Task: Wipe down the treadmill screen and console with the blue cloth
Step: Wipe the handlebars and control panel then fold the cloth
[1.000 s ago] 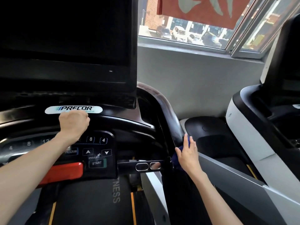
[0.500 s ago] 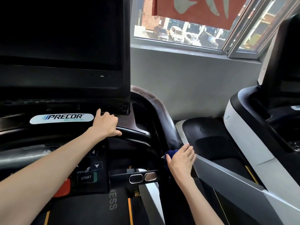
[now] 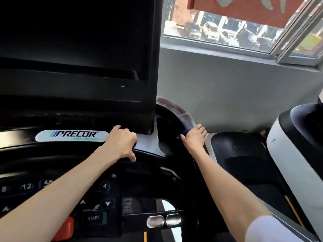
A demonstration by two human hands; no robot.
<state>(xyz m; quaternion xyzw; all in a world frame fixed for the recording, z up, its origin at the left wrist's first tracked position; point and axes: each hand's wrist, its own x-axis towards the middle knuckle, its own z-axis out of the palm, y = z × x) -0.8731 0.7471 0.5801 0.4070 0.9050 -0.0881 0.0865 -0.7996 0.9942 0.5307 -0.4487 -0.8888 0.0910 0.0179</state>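
Note:
The treadmill's dark screen (image 3: 75, 49) fills the upper left, above the black console (image 3: 73, 165) with its Precor badge (image 3: 71, 135) and keypad (image 3: 97, 203). My right hand (image 3: 194, 138) presses the blue cloth (image 3: 185, 132) onto the curved right handrail (image 3: 181, 114) beside the screen; only a small corner of cloth shows past the fingers. My left hand (image 3: 122, 142) rests on the console rim just right of the badge, fingers curled over the edge and thumb hanging down.
A second treadmill (image 3: 286, 154) in white and black stands close on the right, with a dark motor cover (image 3: 241, 151) between the two machines. Behind is a grey wall (image 3: 227, 95) under a window (image 3: 227, 32). A red stop button (image 3: 64, 229) sits at the lower left.
My right hand has slid the cloth up along the handrail toward the screen's lower right corner. My left hand stayed near the console rim by the badge as the view dipped closer.

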